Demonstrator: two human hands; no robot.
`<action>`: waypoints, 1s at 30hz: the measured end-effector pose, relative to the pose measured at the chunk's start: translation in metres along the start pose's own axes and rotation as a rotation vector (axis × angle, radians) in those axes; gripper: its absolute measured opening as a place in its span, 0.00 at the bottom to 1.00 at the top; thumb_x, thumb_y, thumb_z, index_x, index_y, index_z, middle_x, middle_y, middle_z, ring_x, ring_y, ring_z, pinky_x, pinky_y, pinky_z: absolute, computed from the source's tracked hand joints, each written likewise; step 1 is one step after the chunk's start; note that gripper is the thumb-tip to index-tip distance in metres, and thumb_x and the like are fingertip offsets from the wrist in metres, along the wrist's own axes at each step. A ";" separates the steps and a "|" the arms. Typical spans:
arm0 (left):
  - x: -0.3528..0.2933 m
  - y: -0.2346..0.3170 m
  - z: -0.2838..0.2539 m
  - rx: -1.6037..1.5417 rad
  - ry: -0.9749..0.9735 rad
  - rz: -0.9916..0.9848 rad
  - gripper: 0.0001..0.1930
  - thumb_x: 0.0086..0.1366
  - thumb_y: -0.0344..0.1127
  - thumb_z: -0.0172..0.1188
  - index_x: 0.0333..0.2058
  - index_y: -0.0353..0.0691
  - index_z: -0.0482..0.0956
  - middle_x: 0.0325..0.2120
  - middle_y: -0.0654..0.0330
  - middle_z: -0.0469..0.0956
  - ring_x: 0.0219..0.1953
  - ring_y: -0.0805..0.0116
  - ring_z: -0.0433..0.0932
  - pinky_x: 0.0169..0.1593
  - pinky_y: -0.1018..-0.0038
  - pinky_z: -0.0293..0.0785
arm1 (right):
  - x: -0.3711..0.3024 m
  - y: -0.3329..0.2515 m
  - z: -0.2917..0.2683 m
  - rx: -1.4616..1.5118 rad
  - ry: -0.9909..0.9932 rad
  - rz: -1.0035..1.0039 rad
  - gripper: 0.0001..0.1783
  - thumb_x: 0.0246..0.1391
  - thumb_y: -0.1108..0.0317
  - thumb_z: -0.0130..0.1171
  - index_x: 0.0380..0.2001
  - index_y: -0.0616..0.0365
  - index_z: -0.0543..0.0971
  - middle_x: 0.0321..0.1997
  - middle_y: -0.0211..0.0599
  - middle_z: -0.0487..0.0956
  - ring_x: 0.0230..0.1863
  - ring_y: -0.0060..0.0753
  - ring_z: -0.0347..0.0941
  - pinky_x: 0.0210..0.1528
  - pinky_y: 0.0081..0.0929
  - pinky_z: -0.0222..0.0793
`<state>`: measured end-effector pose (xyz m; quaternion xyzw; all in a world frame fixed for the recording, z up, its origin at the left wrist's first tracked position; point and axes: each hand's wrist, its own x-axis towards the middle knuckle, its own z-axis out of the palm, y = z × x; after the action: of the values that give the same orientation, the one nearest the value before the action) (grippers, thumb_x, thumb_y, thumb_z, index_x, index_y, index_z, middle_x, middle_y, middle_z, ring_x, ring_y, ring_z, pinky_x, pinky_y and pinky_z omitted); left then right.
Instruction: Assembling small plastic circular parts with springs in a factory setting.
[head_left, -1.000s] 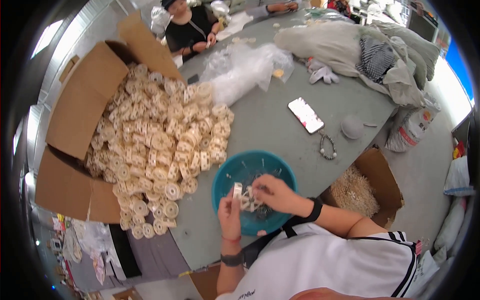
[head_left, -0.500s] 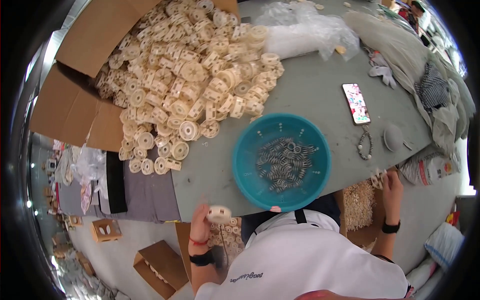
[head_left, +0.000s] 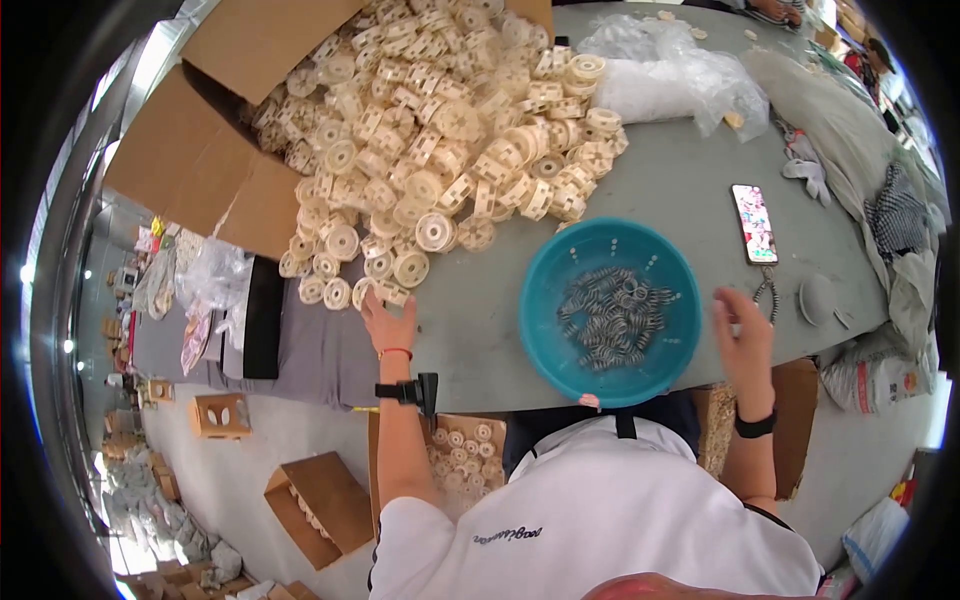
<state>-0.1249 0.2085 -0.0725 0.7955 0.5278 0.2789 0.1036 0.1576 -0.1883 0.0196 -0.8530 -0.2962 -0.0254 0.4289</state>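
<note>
While my left hand [head_left: 388, 322] rests half-curled on cream plastic wheels [head_left: 352, 292] at the pile's near edge, left of the teal bowl [head_left: 560, 340] of springs [head_left: 612, 318], my right hand [head_left: 742, 340] hovers open and empty just right of it, a phone [head_left: 753, 222] beyond on the counter [head_left: 680, 180].

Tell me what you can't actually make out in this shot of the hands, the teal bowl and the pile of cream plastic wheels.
- Head view, left hand: its fingertips reach into the cream plastic wheels; whether it grips one is hidden.
- Right hand: seen edge-on beside the teal bowl, so anything in its palm is hidden.
- Metal springs in the bowl: too small to count.
- Cardboard box: cut off by the top edge.
</note>
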 end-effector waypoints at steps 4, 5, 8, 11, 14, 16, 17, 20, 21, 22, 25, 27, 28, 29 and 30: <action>0.029 -0.027 0.033 0.082 -0.040 0.036 0.35 0.51 0.43 0.62 0.54 0.34 0.60 0.50 0.42 0.66 0.51 0.46 0.66 0.55 0.58 0.62 | -0.006 -0.044 0.009 0.047 -0.057 -0.289 0.08 0.51 0.71 0.55 0.35 0.59 0.77 0.32 0.43 0.78 0.32 0.42 0.76 0.34 0.31 0.71; 0.027 -0.027 0.035 0.026 -0.066 0.028 0.34 0.51 0.41 0.63 0.54 0.33 0.60 0.49 0.42 0.66 0.50 0.48 0.67 0.54 0.59 0.64 | -0.008 -0.045 0.011 0.080 -0.097 -0.266 0.08 0.51 0.71 0.55 0.34 0.59 0.77 0.31 0.43 0.78 0.32 0.43 0.76 0.34 0.31 0.71; -0.001 0.005 0.027 -0.612 -0.095 -0.172 0.30 0.52 0.29 0.61 0.54 0.34 0.60 0.48 0.48 0.67 0.50 0.58 0.69 0.50 0.66 0.69 | -0.018 -0.033 0.006 0.125 -0.163 -0.170 0.08 0.51 0.71 0.56 0.34 0.60 0.77 0.32 0.43 0.78 0.31 0.43 0.75 0.34 0.30 0.71; -0.044 0.074 -0.016 -1.351 -0.391 -0.402 0.31 0.54 0.25 0.58 0.56 0.34 0.57 0.49 0.52 0.66 0.51 0.62 0.68 0.51 0.69 0.70 | -0.023 -0.028 0.014 0.259 -0.265 -0.099 0.10 0.51 0.70 0.55 0.37 0.61 0.76 0.31 0.43 0.78 0.30 0.43 0.75 0.33 0.31 0.71; -0.087 0.153 -0.042 -1.625 -0.790 -0.343 0.30 0.57 0.23 0.55 0.58 0.35 0.54 0.48 0.55 0.66 0.50 0.63 0.69 0.53 0.69 0.69 | -0.024 -0.044 0.022 0.409 -0.350 -0.129 0.14 0.52 0.69 0.54 0.43 0.61 0.74 0.33 0.43 0.76 0.31 0.44 0.74 0.34 0.33 0.71; -0.106 0.182 -0.035 -1.700 -0.949 -0.324 0.30 0.58 0.23 0.54 0.58 0.35 0.54 0.48 0.55 0.67 0.50 0.63 0.70 0.54 0.69 0.68 | -0.022 -0.054 0.033 0.474 -0.374 -0.177 0.17 0.52 0.68 0.54 0.46 0.61 0.72 0.36 0.44 0.76 0.33 0.45 0.74 0.35 0.33 0.70; -0.113 0.192 -0.028 -1.695 -1.059 -0.395 0.28 0.59 0.24 0.53 0.57 0.34 0.55 0.47 0.54 0.68 0.49 0.64 0.71 0.53 0.69 0.70 | -0.021 -0.056 0.041 0.429 -0.412 -0.251 0.19 0.52 0.68 0.54 0.48 0.61 0.70 0.38 0.44 0.74 0.35 0.45 0.73 0.36 0.33 0.70; -0.113 0.212 -0.022 -1.668 -1.181 -0.459 0.25 0.61 0.26 0.53 0.56 0.34 0.57 0.46 0.54 0.70 0.47 0.65 0.73 0.50 0.70 0.72 | -0.016 -0.055 0.047 0.373 -0.487 -0.241 0.23 0.51 0.69 0.56 0.51 0.60 0.68 0.41 0.45 0.73 0.40 0.45 0.71 0.41 0.31 0.69; -0.113 0.216 -0.024 -1.655 -1.184 -0.466 0.24 0.61 0.26 0.53 0.55 0.34 0.58 0.45 0.55 0.70 0.46 0.66 0.73 0.49 0.71 0.72 | -0.016 -0.052 0.045 0.369 -0.473 -0.247 0.22 0.50 0.70 0.56 0.50 0.61 0.69 0.40 0.45 0.72 0.40 0.46 0.70 0.42 0.33 0.68; -0.114 0.218 -0.025 -1.655 -1.186 -0.461 0.24 0.61 0.26 0.53 0.55 0.34 0.58 0.45 0.55 0.70 0.46 0.66 0.73 0.49 0.71 0.72 | -0.015 -0.050 0.044 0.365 -0.460 -0.254 0.22 0.49 0.70 0.55 0.49 0.63 0.69 0.39 0.45 0.72 0.41 0.47 0.70 0.42 0.35 0.68; -0.116 0.223 -0.023 -1.497 -1.162 -0.378 0.24 0.59 0.28 0.57 0.53 0.34 0.61 0.42 0.57 0.72 0.44 0.69 0.74 0.46 0.74 0.73 | -0.019 -0.044 0.044 0.352 -0.316 -0.350 0.21 0.48 0.71 0.56 0.48 0.63 0.70 0.41 0.45 0.71 0.42 0.48 0.68 0.45 0.35 0.66; -0.121 0.220 -0.019 -1.324 -1.042 -0.130 0.24 0.57 0.30 0.61 0.51 0.35 0.63 0.40 0.58 0.73 0.41 0.71 0.74 0.44 0.76 0.73 | -0.021 -0.045 0.044 0.389 -0.309 -0.315 0.19 0.48 0.71 0.56 0.46 0.63 0.71 0.42 0.45 0.70 0.43 0.47 0.68 0.46 0.35 0.66; -0.122 0.221 -0.021 -1.324 -1.042 -0.126 0.24 0.57 0.30 0.61 0.51 0.35 0.63 0.40 0.58 0.73 0.41 0.71 0.74 0.44 0.76 0.73 | -0.021 -0.046 0.043 0.427 -0.309 -0.278 0.18 0.47 0.72 0.57 0.44 0.62 0.72 0.43 0.45 0.70 0.43 0.47 0.68 0.47 0.35 0.65; -0.122 0.223 -0.023 -1.255 -1.011 -0.068 0.24 0.57 0.31 0.62 0.50 0.35 0.64 0.39 0.59 0.74 0.40 0.72 0.74 0.44 0.77 0.73 | -0.020 -0.046 0.043 0.426 -0.306 -0.280 0.18 0.47 0.72 0.57 0.44 0.62 0.72 0.43 0.45 0.70 0.43 0.47 0.68 0.47 0.35 0.65; -0.123 0.224 -0.025 -1.184 -0.983 -0.009 0.24 0.56 0.32 0.63 0.49 0.35 0.65 0.39 0.59 0.74 0.40 0.73 0.74 0.43 0.78 0.73 | -0.020 -0.047 0.042 0.431 -0.340 -0.244 0.16 0.47 0.71 0.57 0.42 0.61 0.73 0.44 0.45 0.69 0.45 0.45 0.67 0.48 0.33 0.65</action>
<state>0.0009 0.0005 0.0099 0.6377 0.1872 0.1287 0.7360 0.1076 -0.1451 0.0211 -0.6924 -0.4627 0.1302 0.5381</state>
